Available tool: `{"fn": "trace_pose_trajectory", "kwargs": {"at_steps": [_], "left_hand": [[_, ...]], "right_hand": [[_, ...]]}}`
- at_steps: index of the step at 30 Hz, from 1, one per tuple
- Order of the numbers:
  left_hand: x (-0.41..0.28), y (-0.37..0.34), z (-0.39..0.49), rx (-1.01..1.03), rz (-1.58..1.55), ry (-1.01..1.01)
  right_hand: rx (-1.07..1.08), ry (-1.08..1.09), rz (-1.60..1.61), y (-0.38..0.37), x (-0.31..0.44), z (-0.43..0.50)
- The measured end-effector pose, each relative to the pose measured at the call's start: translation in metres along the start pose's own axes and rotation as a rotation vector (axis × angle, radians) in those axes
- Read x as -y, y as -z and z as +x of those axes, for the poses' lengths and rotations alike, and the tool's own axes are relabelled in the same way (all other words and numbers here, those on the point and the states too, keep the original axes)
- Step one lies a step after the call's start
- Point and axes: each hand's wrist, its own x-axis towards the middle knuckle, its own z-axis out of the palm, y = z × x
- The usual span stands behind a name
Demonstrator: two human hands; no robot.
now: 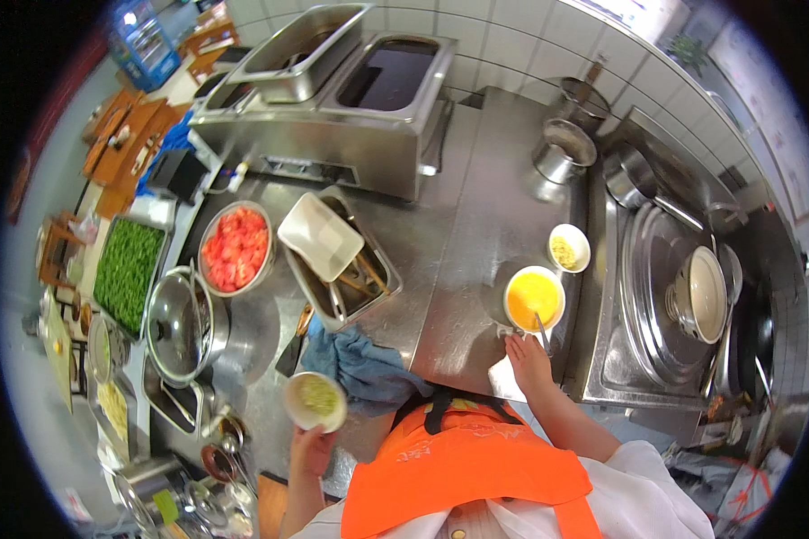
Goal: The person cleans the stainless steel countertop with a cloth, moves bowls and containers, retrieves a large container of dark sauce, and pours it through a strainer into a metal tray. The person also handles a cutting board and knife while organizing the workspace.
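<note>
My left hand [312, 448] grips the lower rim of a white bowl [295, 407] that holds chopped pale-green vegetable [319, 396]. This bowl is slightly blurred, over the steel counter's front left. On the right, my right hand [530, 364] is at the near side of a second white bowl [508, 306] filled with beaten egg [534, 293]; whether the fingertips touch it is unclear. A metal spoon [543, 333] leans out of the egg, its handle beside that hand. Just behind stands a smaller white bowl [580, 242] with chopped yellowish bits, perhaps minced garlic [563, 252].
A blue cloth [357, 364] and a cleaver [291, 350] lie mid-counter, before a steel pan [384, 290] of utensils. Cut tomatoes fill a bowl [234, 248] near a glass-lidded pot [175, 330]. A bain-marie [377, 141] stands behind; right is a stove with a large lid [637, 296].
</note>
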Motion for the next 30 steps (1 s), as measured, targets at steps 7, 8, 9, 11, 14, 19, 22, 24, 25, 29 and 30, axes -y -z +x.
{"fn": "trace_pose_trajectory", "kwargs": {"at_steps": [7,8,9,11,14,19,22,24,25,29,30], "left_hand": [[0.049,-0.150,0.081,0.312,0.261,0.288],[0.057,-0.172,0.097,0.332,0.289,0.276],[0.063,-0.192,0.110,0.343,0.318,0.262],[0.073,-0.233,0.134,0.399,0.249,0.273],[0.090,-0.281,0.173,0.421,0.189,0.309],[0.120,-0.355,0.209,0.379,0.212,0.360],[0.141,-0.387,0.233,0.395,0.206,0.367],[0.150,-0.407,0.244,0.425,0.194,0.360],[0.154,-0.416,0.249,0.440,0.188,0.356],[0.164,-0.452,0.266,0.397,0.239,0.350],[0.168,-0.459,0.271,0.400,0.257,0.343]], "right_hand": [[-0.049,0.110,0.044,0.008,0.024,0.023],[-0.072,0.116,0.017,0.009,0.029,0.026],[-0.093,0.112,-0.011,0.012,0.032,0.027],[-0.163,0.129,-0.006,0.017,0.036,0.033],[-0.200,0.123,-0.003,0.022,0.045,0.035],[-0.239,0.123,0.016,0.026,0.062,0.035],[-0.255,0.107,0.028,0.023,0.071,0.036],[-0.249,0.107,0.044,0.022,0.072,0.041],[-0.246,0.106,0.051,0.021,0.073,0.043],[-0.243,0.094,0.063,0.019,0.076,0.060],[-0.242,0.100,0.059,0.017,0.079,0.063]]}}
